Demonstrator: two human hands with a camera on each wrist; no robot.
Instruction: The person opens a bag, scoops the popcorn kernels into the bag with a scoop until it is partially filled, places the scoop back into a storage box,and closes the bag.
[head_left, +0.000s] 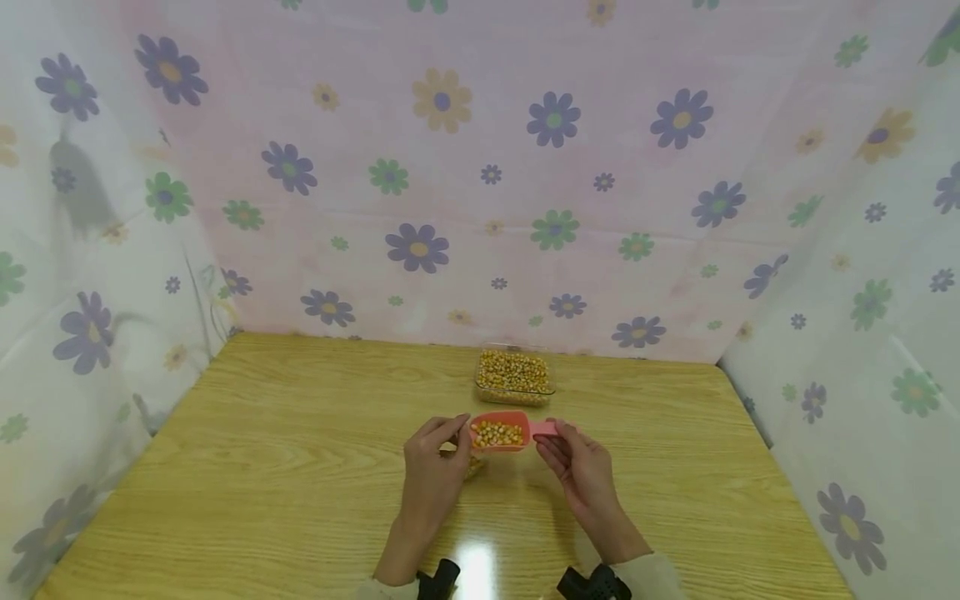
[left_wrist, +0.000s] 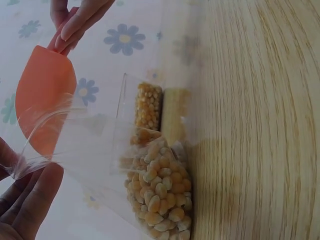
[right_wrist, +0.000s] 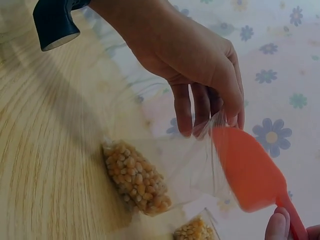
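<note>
Between thumb and fingers, my left hand (head_left: 435,475) pinches the top edge of a clear plastic bag (left_wrist: 95,140). The bag's bottom rests on the table, filled with corn kernels (left_wrist: 162,195). My right hand (head_left: 585,471) holds a coral-pink scoop (right_wrist: 255,170) by its handle (head_left: 543,428). Corn kernels (head_left: 497,434) lie in the scoop's bowl, which looks close to level in the head view. Its tip is at the bag's mouth, right by my left fingertips, and the clear film overlaps it in both wrist views.
Behind the scoop, near the table's back edge, stands a clear rectangular container (head_left: 516,391) of corn kernels. The wood-grain table (head_left: 285,467) is enclosed by flowered curtains (head_left: 495,192) at the back and both sides.
</note>
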